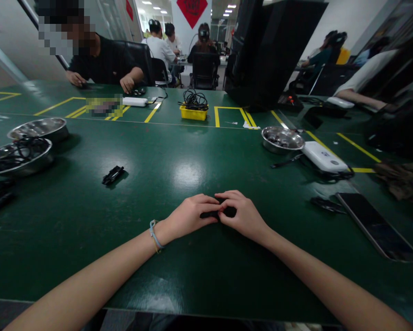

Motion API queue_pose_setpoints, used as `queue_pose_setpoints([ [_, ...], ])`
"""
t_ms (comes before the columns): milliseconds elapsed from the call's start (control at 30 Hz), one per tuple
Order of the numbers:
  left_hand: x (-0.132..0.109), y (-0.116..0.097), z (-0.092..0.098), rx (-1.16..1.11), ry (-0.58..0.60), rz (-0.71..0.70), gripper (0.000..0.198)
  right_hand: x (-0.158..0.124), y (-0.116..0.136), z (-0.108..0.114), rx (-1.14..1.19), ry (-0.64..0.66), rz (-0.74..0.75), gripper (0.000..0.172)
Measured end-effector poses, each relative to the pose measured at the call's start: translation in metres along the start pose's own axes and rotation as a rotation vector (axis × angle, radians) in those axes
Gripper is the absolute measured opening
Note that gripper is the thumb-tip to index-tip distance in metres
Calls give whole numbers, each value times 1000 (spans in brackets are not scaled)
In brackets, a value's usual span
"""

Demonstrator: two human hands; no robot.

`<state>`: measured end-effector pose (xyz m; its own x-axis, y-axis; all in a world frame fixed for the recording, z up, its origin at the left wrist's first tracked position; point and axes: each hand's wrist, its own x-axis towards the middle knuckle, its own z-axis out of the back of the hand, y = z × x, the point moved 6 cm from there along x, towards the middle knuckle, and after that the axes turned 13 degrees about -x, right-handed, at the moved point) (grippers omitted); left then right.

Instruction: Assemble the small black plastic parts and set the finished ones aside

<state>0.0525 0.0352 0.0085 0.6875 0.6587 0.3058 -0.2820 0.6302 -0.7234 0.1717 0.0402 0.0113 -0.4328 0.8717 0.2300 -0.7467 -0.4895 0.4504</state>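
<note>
Near the front middle of the green table [151,151], my two hands meet fingertip to fingertip. My left hand [192,212], with a pale blue bracelet [154,235] at the wrist, has thumb and fingers closed around a small black part [209,214]. Thumb and forefinger of my right hand [244,214] pinch at the same spot. Most of the part is hidden by the fingers, and its kind cannot be made out. A black plastic clip-like piece [113,175] lies apart on the table to the left.
Steel bowls [51,148] with black cables stand at the left; another bowl [278,147] holds small dark parts. A white power bank [325,156] and a phone [375,225] lie right. Behind are a yellow bin [193,113], a black case [272,55] and a seated person [106,64].
</note>
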Motion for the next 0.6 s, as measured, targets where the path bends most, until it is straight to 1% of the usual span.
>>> queue_pose_setpoints([
  [67, 0, -1, 0, 27, 6, -13, 34, 0, 0, 1, -3, 5, 14, 6],
  [167, -1, -1, -1, 61, 23, -22, 32, 1, -1, 5, 16, 54, 88, 6],
  [233, -1, -1, -1, 79, 34, -22, 29, 3, -7, 11, 30, 74, 104, 6],
  [300, -1, -1, -1, 88, 41, -20, 28, 5, -21, 21, 1, 26, 42, 9],
  [400, -1, -1, -1, 93, 47, -18, 29, 8, -44, 34, -126, -81, -82, 11],
  [467, 0, -1, -1, 92, 43, -17, 29, 9, -55, 34, -191, -90, -125, 15],
  [533, -1, -1, -2, 88, 41, -18, 30, 11, -62, 32, -212, -73, -149, 20],
  [600, -1, 0, -2, 84, 40, -18, 31, 13, -65, 30, -221, -53, -158, 18],
])
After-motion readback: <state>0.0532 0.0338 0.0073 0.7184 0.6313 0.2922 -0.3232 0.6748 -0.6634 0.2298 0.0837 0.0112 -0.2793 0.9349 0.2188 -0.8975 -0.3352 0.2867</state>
